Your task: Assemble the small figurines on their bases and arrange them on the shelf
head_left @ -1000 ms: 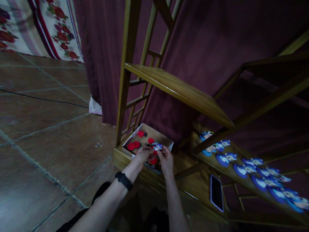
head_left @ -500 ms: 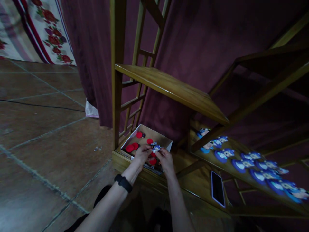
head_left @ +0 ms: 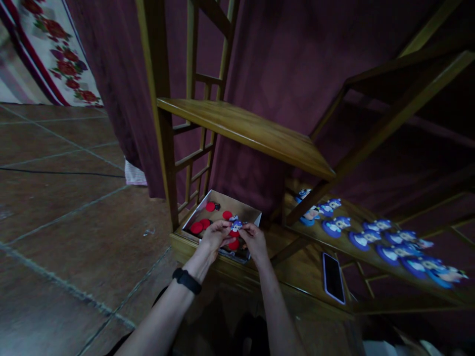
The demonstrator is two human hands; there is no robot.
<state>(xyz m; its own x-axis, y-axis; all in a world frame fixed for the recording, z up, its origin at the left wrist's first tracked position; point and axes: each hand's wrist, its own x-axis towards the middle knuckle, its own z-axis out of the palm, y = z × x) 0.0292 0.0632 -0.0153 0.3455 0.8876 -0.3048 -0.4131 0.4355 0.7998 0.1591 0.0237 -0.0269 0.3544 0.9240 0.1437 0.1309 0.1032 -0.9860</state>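
A small blue-and-white figurine [head_left: 236, 226] is held between my two hands, over an open cardboard box [head_left: 237, 203]. My left hand [head_left: 215, 236] pinches it from the left, with a black band on that wrist. From the right, the fingertips of my right hand [head_left: 254, 239] close on the same figurine. Inside the box lie several figurines on red round bases; one red base [head_left: 196, 227] shows at the box's left side. My fingers and wrists hide part of the box's near side.
The box stands on the low shelf of a wooden rack [head_left: 245, 129], under a higher board. A phone [head_left: 333, 278] lies on the wood to the right. Several blue-based figurines [head_left: 336, 225] stand along another shelf. A purple curtain [head_left: 267, 74] hangs behind.
The view has shifted slightly, so the rack and the figurines on the right appear farther left. Both hands still hold the figurine over the box, its angle slightly turned.
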